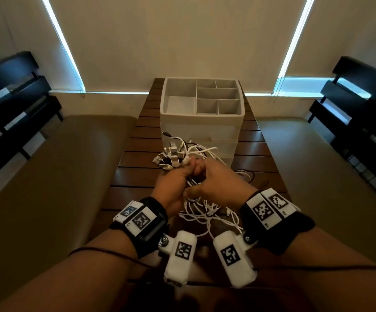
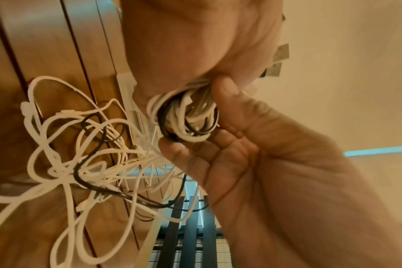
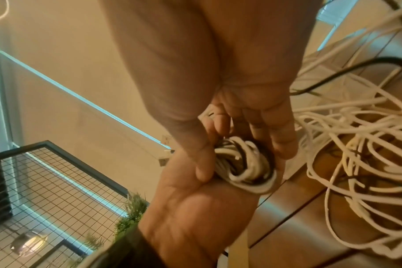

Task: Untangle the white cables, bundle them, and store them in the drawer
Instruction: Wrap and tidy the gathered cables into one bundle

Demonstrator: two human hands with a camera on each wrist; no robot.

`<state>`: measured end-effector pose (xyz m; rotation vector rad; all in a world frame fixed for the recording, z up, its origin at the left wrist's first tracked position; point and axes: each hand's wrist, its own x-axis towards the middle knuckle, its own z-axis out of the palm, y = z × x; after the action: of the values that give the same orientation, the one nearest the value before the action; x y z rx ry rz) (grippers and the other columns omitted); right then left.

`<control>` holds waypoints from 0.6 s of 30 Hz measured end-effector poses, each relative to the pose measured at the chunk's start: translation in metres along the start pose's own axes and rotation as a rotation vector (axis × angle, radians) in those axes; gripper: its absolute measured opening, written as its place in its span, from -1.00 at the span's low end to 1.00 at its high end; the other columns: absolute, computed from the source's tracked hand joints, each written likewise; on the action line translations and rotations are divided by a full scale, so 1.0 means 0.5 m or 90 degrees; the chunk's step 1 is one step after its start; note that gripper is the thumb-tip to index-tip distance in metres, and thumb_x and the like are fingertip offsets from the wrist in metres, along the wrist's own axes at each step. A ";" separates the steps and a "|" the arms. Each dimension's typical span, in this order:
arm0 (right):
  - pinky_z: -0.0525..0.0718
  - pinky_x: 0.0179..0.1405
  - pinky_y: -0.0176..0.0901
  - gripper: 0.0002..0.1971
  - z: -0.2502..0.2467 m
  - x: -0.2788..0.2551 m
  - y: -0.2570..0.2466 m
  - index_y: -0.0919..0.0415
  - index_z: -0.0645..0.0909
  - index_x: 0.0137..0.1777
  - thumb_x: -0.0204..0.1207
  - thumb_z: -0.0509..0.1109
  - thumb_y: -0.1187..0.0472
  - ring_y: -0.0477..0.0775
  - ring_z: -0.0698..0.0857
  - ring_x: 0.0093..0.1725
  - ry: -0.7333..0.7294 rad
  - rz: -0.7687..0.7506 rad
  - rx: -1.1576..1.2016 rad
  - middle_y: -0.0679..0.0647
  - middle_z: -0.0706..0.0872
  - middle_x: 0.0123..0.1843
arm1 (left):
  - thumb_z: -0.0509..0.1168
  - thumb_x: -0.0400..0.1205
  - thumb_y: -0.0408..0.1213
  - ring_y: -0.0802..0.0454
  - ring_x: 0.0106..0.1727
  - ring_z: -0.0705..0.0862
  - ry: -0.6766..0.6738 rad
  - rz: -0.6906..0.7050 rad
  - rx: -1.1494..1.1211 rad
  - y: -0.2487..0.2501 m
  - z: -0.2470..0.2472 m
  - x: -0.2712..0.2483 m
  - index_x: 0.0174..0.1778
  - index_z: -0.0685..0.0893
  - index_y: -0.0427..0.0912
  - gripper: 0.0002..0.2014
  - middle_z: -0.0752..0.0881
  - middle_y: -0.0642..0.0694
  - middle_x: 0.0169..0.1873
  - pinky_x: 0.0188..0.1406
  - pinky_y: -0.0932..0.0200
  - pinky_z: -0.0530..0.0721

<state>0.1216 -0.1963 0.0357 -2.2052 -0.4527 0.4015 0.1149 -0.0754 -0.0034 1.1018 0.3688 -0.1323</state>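
A tangle of white cables with a few black ones is gathered into a bundle (image 1: 182,154), its USB plugs (image 1: 171,155) sticking out at the upper left. My left hand (image 1: 175,179) grips the bundle from the left, and my right hand (image 1: 216,179) closes round it from the right. In the wrist views the coiled bundle (image 2: 186,117) (image 3: 243,168) sits between thumb and fingers of both hands. Loose cable loops (image 1: 207,212) (image 2: 80,163) (image 3: 356,145) hang onto the table. The white drawer unit (image 1: 201,129) stands just behind, its drawers closed.
The slatted wooden table (image 1: 137,158) is narrow, with beige cushioned seats (image 1: 58,176) on both sides. The drawer unit's top tray (image 1: 163,104) has several empty compartments. Black shelving (image 1: 13,97) lines the left and right walls. More cable lies on the table to the right (image 1: 245,174).
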 end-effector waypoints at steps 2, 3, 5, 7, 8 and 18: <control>0.77 -0.06 0.13 -0.59 0.009 0.000 0.013 0.13 0.65 0.04 0.23 0.66 0.08 0.08 0.76 -0.12 0.013 0.025 0.035 0.06 0.78 -0.09 | 0.26 0.67 -0.08 -0.07 0.00 0.83 -0.036 -0.040 -0.038 0.008 0.005 -0.001 0.16 0.76 -0.22 -0.67 0.84 -0.17 -0.02 -0.27 0.04 0.77; 0.78 -0.05 0.12 -0.55 0.015 -0.001 0.019 0.10 0.61 0.11 0.25 0.66 0.09 0.06 0.78 -0.08 0.012 0.038 0.065 0.03 0.77 -0.04 | 0.23 0.70 -0.08 -0.04 -0.07 0.84 -0.056 -0.049 -0.056 0.012 0.007 -0.002 0.15 0.75 -0.24 -0.67 0.85 -0.13 -0.08 -0.29 0.06 0.79; 0.81 -0.07 0.05 -0.60 0.018 -0.008 0.027 0.14 0.60 0.18 0.36 0.61 0.24 0.08 0.80 -0.07 -0.010 0.039 0.133 0.10 0.79 0.02 | 0.20 0.72 -0.11 0.01 -0.14 0.85 -0.099 -0.052 -0.057 0.020 0.011 -0.006 0.05 0.75 -0.26 -0.69 0.86 -0.05 -0.15 -0.24 0.07 0.81; 0.82 -0.15 -0.02 -0.67 0.009 -0.012 0.034 0.26 0.64 0.19 0.43 0.53 0.36 0.12 0.82 -0.13 -0.044 0.051 0.212 0.22 0.81 -0.01 | 0.22 0.69 -0.12 0.01 -0.11 0.85 -0.137 -0.052 -0.050 0.019 0.010 -0.006 -0.22 0.77 -0.23 -0.67 0.86 -0.06 -0.06 -0.22 0.07 0.82; 0.82 -0.19 -0.04 -0.70 0.002 -0.014 0.035 0.28 0.65 0.18 0.45 0.50 0.39 0.13 0.82 -0.16 -0.070 0.059 0.251 0.23 0.81 -0.03 | 0.25 0.64 -0.11 0.00 -0.05 0.84 -0.150 -0.049 -0.039 0.020 0.007 -0.007 -0.30 0.76 -0.24 -0.67 0.83 -0.09 0.06 -0.20 0.06 0.81; 0.54 -0.24 0.03 -0.84 0.035 -0.004 0.037 0.24 0.77 -0.22 0.22 0.55 0.44 0.26 0.64 -0.30 -0.149 0.151 0.354 0.27 0.73 -0.27 | 0.19 0.72 -0.12 0.21 -0.32 0.73 -0.237 0.003 0.180 0.003 0.008 -0.015 -0.44 0.73 -0.15 -0.57 0.77 0.08 -0.44 -0.30 0.31 0.68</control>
<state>0.1155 -0.1964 0.0106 -1.6766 -0.1687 0.8126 0.1092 -0.0791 0.0022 1.3256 0.0119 -0.3880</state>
